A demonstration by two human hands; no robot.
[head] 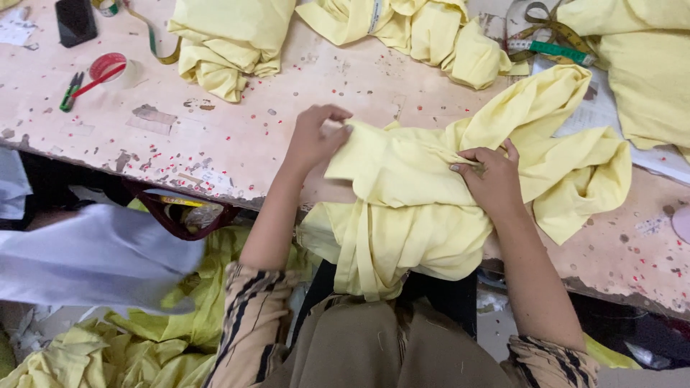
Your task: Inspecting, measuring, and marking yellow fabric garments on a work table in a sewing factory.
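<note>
A pale yellow garment (402,208) lies crumpled over the near edge of a worn, paint-speckled table (237,136) and hangs down toward my lap. My left hand (316,136) pinches the garment's upper left corner, fingers closed on the cloth. My right hand (492,179) presses down on a fold near the garment's middle and grips it. A loose part of the same cloth (575,144) spreads to the right on the table.
More yellow garments (230,43) (424,32) (647,65) are piled along the far side. A measuring tape (550,47), a roll of red tape (108,68), small snips (70,92) and a dark phone (75,20) lie on the table. Yellow cloth (144,338) is heaped on the floor at left.
</note>
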